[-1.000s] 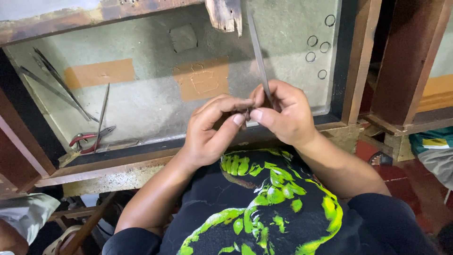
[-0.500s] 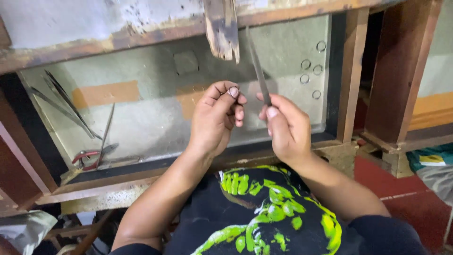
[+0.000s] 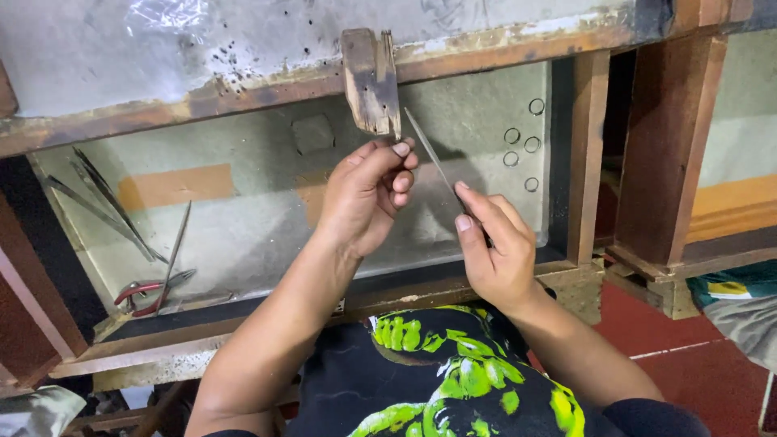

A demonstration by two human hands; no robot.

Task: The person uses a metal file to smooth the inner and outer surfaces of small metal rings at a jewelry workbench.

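Two bare hands are working above a grey-lined wooden bench tray (image 3: pixel 243 235); I am watching my left hand (image 3: pixel 364 194) pinching its fingertips together just under a worn wooden peg (image 3: pixel 371 81), though whatever it grips is too small to tell; my right hand (image 3: pixel 494 251) is clamping thumb and fingers on a thin grey metal file (image 3: pixel 433 158), tilted up toward the peg; red-handled pliers (image 3: pixel 142 293) are lying in the tray, well apart.

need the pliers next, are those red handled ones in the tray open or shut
Cannot tell. The red-handled pliers lie in the grey tray, handles slightly apart, but a thin metal file crosses their jaws.
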